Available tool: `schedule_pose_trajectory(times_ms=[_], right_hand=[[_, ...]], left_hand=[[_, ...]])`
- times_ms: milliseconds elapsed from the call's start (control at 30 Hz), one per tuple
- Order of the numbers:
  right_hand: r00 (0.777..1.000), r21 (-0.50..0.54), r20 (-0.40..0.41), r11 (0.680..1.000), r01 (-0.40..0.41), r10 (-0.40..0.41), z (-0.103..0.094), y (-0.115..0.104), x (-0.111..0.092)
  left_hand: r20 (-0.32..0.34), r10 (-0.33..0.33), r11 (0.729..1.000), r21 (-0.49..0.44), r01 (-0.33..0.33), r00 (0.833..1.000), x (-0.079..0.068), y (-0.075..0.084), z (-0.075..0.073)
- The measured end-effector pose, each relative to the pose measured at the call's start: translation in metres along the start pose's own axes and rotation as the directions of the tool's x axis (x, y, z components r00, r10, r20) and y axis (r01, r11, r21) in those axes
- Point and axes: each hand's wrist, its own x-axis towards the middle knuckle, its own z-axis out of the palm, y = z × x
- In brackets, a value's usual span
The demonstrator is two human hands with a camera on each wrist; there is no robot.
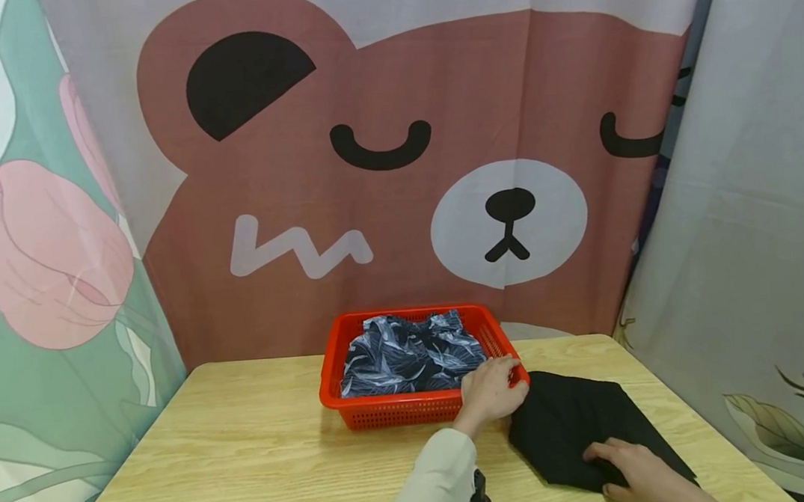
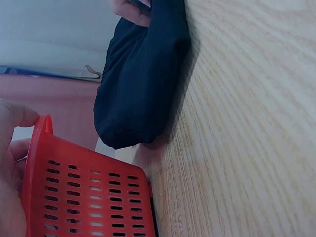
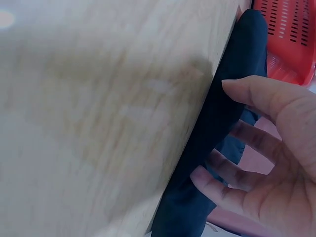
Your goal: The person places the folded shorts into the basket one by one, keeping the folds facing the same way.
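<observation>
A red plastic basket (image 1: pixel 398 412) stands on the table, with dark blue-and-white leaf-patterned fabric (image 1: pixel 413 355) lying inside it. My left hand (image 1: pixel 492 389) grips the rim at the basket's front right corner; the left wrist view shows the hand (image 2: pixel 12 158) at the rim's edge. Right of the basket lies a folded black cloth (image 1: pixel 571 416), flat on the tabletop. On its near part rests my right hand (image 1: pixel 637 469). In the right wrist view the thumb and fingers (image 3: pixel 261 96) are spread and loosely bent against the black cloth (image 3: pixel 197 148), without a visible pinch.
The light wood table (image 1: pixel 248 437) ends at a back edge behind the basket. Behind it hangs a curtain with a brown bear print (image 1: pixel 400 206). A flowered curtain (image 1: pixel 54 296) closes the left side and a pale curtain (image 1: pixel 746 266) the right.
</observation>
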Motion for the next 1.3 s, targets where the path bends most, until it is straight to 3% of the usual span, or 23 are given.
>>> schedule_pose_trajectory(times_ms=[133,700,967,1300], right_hand=[[0.999,0.025,0.006,0.999,-0.042,0.041,0.002,-0.002,-0.001],[0.992,0.004,0.026,0.993,0.122,-0.122,0.008,0.001,-0.018],[0.999,0.009,0.032,0.999,0.040,-0.040,0.009,-0.001,-0.025],[0.996,-0.098,0.011,0.992,0.085,-0.084,0.018,0.002,-0.032]], left_hand=[[0.000,0.004,1.000,-0.004,-0.004,1.000,0.000,0.000,0.000],[0.011,0.008,1.000,-0.027,-0.008,1.000,-0.001,0.000,-0.001],[0.017,0.007,1.000,-0.023,-0.007,1.000,0.001,0.001,-0.001],[0.012,0.013,1.000,-0.014,-0.012,1.000,-0.002,0.000,-0.002]])
